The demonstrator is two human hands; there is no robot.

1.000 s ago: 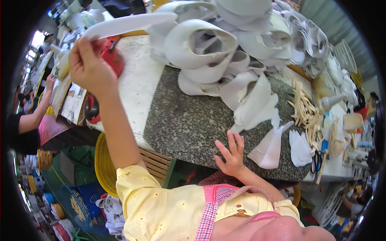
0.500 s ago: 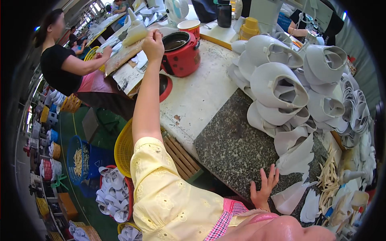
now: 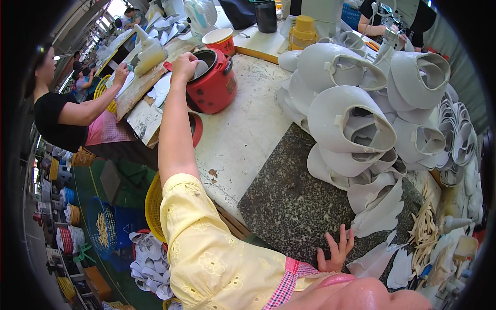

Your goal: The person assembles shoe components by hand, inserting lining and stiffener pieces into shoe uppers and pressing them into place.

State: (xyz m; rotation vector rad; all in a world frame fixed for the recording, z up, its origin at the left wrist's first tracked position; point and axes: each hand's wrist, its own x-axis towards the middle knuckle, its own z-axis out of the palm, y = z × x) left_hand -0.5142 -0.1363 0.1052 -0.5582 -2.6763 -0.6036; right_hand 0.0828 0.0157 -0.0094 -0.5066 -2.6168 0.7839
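My left hand (image 3: 184, 67) reaches far out to the rim of a red pot (image 3: 216, 90) at the upper left. Its fingers are closed on a pale, rounded flat piece (image 3: 201, 70), which hangs into the pot's mouth; most of it is hidden by the hand and the rim. My right hand (image 3: 336, 250) rests near the front edge of a dark speckled stone slab (image 3: 281, 181), fingers spread, holding nothing. Beside it on the slab lie thin white cut pieces (image 3: 373, 261). Curved white shoe-upper pieces (image 3: 354, 121) stand stacked beyond, to the right.
A red and white tub (image 3: 219, 40), a yellow-capped jar (image 3: 303, 32) and a black container (image 3: 265, 16) stand behind the pot. Pale wooden-looking sticks (image 3: 422, 227) lie at the right. A co-worker (image 3: 62, 103) works at the left, near a squeeze bottle (image 3: 150, 56).
My left hand has come down from above the pot to its rim, and a pale piece now shows at its fingers. The view has shifted slightly. My right hand stays on the slab.
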